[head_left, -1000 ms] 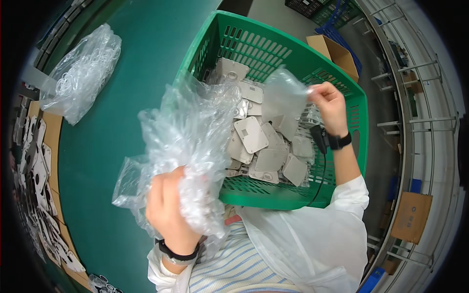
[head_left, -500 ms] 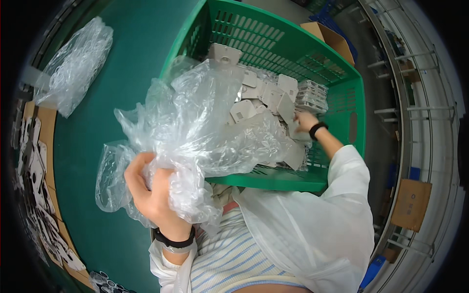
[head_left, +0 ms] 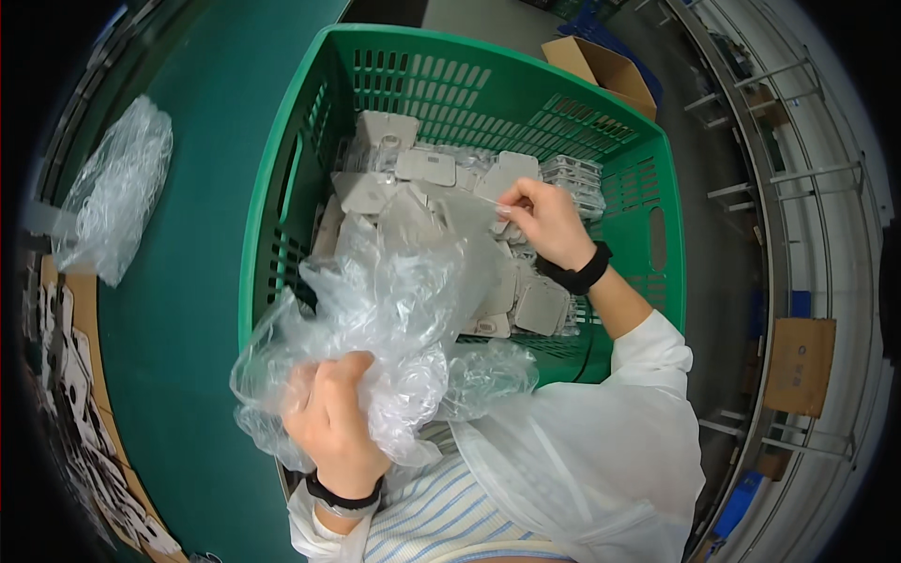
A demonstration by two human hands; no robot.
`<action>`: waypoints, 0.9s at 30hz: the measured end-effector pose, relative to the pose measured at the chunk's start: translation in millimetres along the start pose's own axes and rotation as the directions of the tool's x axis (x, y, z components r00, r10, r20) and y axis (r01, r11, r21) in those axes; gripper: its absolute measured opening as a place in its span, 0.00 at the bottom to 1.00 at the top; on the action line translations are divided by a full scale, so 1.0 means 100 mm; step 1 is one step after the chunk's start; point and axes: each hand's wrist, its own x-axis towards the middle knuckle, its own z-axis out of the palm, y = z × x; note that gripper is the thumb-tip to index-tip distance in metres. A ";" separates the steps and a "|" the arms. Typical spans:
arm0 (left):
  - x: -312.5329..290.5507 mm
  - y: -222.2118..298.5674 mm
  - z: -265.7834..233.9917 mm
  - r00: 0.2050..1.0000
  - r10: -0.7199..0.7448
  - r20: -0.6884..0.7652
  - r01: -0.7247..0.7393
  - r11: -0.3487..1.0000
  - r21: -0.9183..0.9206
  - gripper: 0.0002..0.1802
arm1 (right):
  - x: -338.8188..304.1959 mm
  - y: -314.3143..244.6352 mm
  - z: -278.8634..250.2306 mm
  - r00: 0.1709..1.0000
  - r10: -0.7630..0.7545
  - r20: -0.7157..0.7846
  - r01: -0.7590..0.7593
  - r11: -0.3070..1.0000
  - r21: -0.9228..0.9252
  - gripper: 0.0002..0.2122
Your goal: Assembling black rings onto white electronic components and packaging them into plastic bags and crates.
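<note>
A large crumpled clear plastic bag [head_left: 404, 291] spreads across the near left part of a green slatted crate [head_left: 270, 202]. My left hand [head_left: 333, 427] is closed around the bunched near end of this bag, by the crate's near left corner. Over the crate, my right hand [head_left: 554, 225] pinches the far edge of the bag between thumb and fingers, drawing the film taut. Beneath lie many flat light-grey plates [head_left: 427, 169] with rounded corners, loosely heaped. Against the crate's right side stands a neat stack of similar pieces [head_left: 572, 183]. The bag hides part of the heap.
Another clear plastic bag [head_left: 117, 192] lies on the green table [head_left: 178, 375] to the left. Dark and white flat parts [head_left: 84, 394] rest on cardboard along the far left. An open cardboard box [head_left: 601, 75] sits beyond the crate; another box [head_left: 800, 366] is by the racks at right.
My right hand has come up from among the plates, moving left to the bag's edge. The bag has shifted nearer, uncovering more plates. The view has shifted slightly.
</note>
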 end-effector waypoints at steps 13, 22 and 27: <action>0.17 0.15 0.35 0.966 -0.009 0.258 -0.034 0.986 0.160 0.18 | -0.44 -0.52 0.37 0.739 -0.671 0.058 0.563 0.663 0.493 0.05; 0.18 0.16 0.41 0.974 -0.104 0.200 0.071 0.984 0.165 0.18 | -0.19 2.84 -0.08 0.852 0.110 -0.512 -0.415 0.737 -0.533 0.17; 0.17 0.14 0.42 0.960 -0.159 0.233 0.126 0.981 0.148 0.20 | -0.42 2.97 -0.11 0.933 0.193 -0.303 -0.332 0.788 -0.519 0.11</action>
